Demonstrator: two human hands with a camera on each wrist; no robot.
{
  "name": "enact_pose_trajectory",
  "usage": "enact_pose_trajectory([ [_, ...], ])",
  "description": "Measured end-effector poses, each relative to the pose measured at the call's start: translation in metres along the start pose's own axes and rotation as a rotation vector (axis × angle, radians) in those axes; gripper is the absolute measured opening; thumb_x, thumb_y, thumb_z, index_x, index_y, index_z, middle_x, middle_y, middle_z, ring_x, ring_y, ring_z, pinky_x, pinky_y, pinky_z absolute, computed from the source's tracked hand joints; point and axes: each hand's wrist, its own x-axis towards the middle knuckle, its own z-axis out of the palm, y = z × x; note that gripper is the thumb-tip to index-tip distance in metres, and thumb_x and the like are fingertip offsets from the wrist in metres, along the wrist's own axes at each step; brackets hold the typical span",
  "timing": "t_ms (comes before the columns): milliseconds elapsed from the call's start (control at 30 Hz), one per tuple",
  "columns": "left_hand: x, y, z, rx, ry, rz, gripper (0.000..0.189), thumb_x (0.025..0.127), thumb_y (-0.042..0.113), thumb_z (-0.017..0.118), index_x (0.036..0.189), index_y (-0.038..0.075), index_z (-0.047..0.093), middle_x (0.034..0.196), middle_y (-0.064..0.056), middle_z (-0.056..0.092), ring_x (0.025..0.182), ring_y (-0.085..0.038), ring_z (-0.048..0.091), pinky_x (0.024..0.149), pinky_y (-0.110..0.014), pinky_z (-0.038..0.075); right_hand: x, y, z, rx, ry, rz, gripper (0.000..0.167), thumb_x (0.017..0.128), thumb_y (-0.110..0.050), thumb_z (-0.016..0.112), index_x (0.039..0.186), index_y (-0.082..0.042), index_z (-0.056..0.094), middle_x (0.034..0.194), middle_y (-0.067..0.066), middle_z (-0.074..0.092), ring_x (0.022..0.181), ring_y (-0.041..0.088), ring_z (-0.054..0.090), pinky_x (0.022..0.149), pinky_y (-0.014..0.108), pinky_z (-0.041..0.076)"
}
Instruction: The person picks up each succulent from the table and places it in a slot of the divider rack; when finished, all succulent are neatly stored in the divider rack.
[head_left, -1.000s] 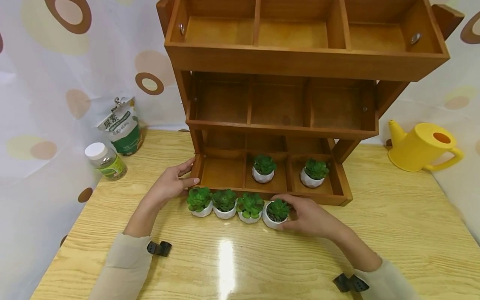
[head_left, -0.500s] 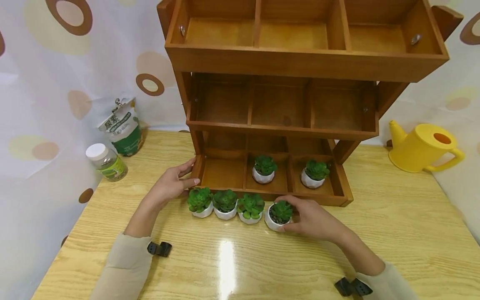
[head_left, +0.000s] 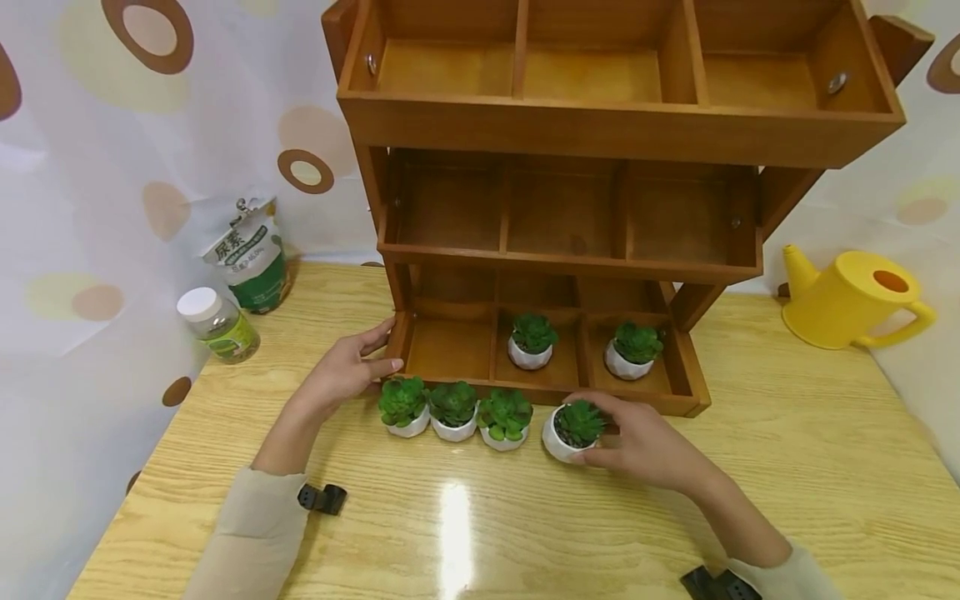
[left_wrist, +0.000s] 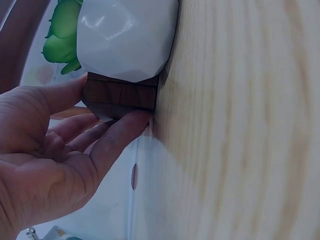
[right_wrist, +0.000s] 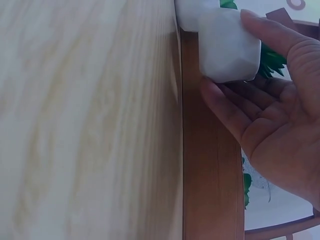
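Right wrist only, pot point(right_wrist: 229, 47) above tabletop point(right_wrist: 90, 130)

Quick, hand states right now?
Left hand: gripping the wooden shelf at its bottom tier's left end.
Right hand: holding a potted succulent.

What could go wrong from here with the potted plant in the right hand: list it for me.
1. The held pot could slip, as the right hand grips its smooth, faceted side between thumb and fingers.
2. It might clip the front edge of the wooden shelf just behind it.
3. The left hand, gripping the shelf's end close to the leftmost pot, may nudge that pot if it shifts.
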Motion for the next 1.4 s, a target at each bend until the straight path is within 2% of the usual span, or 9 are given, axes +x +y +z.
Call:
enact_pose_trajectory([
  [300,-0.001,-0.001,-0.001,-0.002,0.005,-0.002,0.071,0.102,0.017,0.062,0.162,0.026,0.024,0.167,-0.017,0.024,0.135,-0.037,0.054,0.094,-0.044,0.058,-0.003,0.000,-0.005,0.017,0.071,-0.022,0.064,0.083,-0.044,0.083,0.138,-0.024,0.060,0.121,-0.010,0.071,0.104,0.006,0.067,0.087,0.030,0.057],
  [500,-0.002,-0.001,-0.001,-0.010,0.006,-0.002,0.071,0.102,0.017,0.062,0.162,0.027,0.024,0.168,-0.017,0.024,0.134,-0.036,0.055,0.093,-0.043,0.059,-0.001,-0.004,-0.010,0.042,0.082,-0.037,0.062,0.083,-0.042,0.083,0.137,-0.022,0.061,0.117,-0.010,0.071,0.103,0.007,0.069,0.087,0.029,0.058],
  [833,-0.002,-0.001,0.000,-0.020,-0.004,-0.006,0.071,0.103,0.016,0.061,0.162,0.027,0.024,0.168,-0.017,0.023,0.137,-0.037,0.052,0.096,-0.046,0.057,0.008,-0.018,-0.022,0.002,0.109,-0.052,0.068,0.083,-0.043,0.083,0.139,-0.012,0.061,0.118,-0.001,0.074,0.106,0.018,0.071,0.087,0.033,0.058],
  [1167,-0.002,0.000,0.000,-0.011,-0.005,-0.003,0.072,0.103,0.017,0.061,0.162,0.028,0.023,0.168,-0.017,0.024,0.135,-0.037,0.054,0.096,-0.047,0.057,0.021,-0.032,-0.030,0.019,0.142,-0.100,0.068,0.081,-0.042,0.085,0.139,-0.015,0.061,0.116,-0.001,0.074,0.101,0.013,0.071,0.082,0.034,0.060],
  [1400,-0.002,0.001,0.000,-0.009,-0.003,-0.008,0.071,0.103,0.017,0.061,0.162,0.028,0.023,0.168,-0.017,0.023,0.136,-0.037,0.053,0.096,-0.045,0.057,0.032,-0.043,-0.029,0.087,0.134,-0.141,0.068,0.080,-0.035,0.087,0.140,-0.015,0.061,0.122,0.001,0.073,0.104,0.015,0.071,0.085,0.033,0.060],
])
